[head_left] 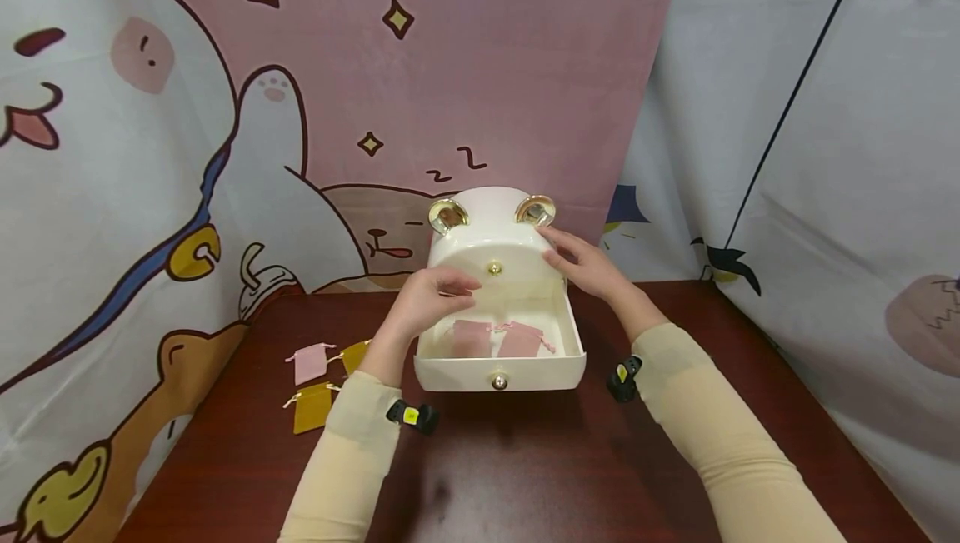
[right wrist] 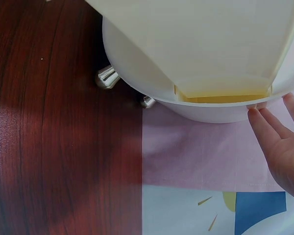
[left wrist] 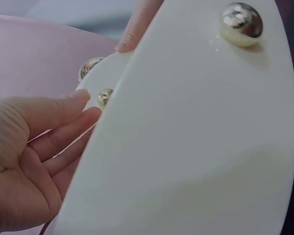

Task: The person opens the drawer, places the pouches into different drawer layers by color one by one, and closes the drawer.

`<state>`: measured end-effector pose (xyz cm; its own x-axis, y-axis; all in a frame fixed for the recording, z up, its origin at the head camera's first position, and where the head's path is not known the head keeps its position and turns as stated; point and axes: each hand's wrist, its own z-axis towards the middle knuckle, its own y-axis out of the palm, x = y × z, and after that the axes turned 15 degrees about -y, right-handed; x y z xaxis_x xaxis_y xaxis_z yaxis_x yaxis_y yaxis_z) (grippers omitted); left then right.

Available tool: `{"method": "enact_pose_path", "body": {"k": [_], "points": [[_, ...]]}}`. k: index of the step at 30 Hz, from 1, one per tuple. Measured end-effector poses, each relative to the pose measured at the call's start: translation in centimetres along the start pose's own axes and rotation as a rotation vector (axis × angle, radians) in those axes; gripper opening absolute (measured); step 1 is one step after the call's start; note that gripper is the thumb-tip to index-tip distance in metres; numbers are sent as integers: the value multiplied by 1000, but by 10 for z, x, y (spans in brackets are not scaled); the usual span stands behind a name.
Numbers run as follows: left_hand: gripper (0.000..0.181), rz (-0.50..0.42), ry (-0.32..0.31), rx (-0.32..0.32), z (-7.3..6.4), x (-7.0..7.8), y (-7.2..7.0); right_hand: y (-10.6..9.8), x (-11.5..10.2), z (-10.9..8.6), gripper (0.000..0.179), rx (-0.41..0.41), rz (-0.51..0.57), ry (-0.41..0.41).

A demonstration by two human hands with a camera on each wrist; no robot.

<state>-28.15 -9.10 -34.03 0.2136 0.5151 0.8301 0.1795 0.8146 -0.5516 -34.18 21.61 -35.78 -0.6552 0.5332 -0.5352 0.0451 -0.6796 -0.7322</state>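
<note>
A white storage box [head_left: 491, 231] with gold ear-like trims stands on the table, its lower drawer [head_left: 457, 374] pulled out. Two pink drawstring pouches [head_left: 520, 341] lie in that drawer. Above its left side is my left hand [head_left: 427, 303], thumb and fingers apart and holding nothing. The left wrist view shows those fingers close to the small gold knob [left wrist: 105, 97] of the upper drawer. My right hand [head_left: 588, 266] touches the box's right side below the right ear. In the right wrist view, fingertips [right wrist: 255, 113] press lightly at the box's edge.
Left of the box, a pink pouch [head_left: 311, 364] and two mustard pouches [head_left: 312, 408] lie on the dark red wooden table [head_left: 517, 476]. One mustard pouch is partly behind the left forearm. A printed cloth [head_left: 480, 68] hangs close behind the box.
</note>
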Motion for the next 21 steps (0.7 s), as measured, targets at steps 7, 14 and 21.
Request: {"method": "enact_pose_path", "body": {"k": [7,14,21], "points": [[23,13,17,-5,-6,-5,-6,1,2,1,58,3,16,-3],[25,3,50,-41,-19,-16,-20,-1,0,1,57,1,21,-7],[31,-34,10,-35,-31,-32,-36,-1,0,1,57,-1,24,-2]]}}
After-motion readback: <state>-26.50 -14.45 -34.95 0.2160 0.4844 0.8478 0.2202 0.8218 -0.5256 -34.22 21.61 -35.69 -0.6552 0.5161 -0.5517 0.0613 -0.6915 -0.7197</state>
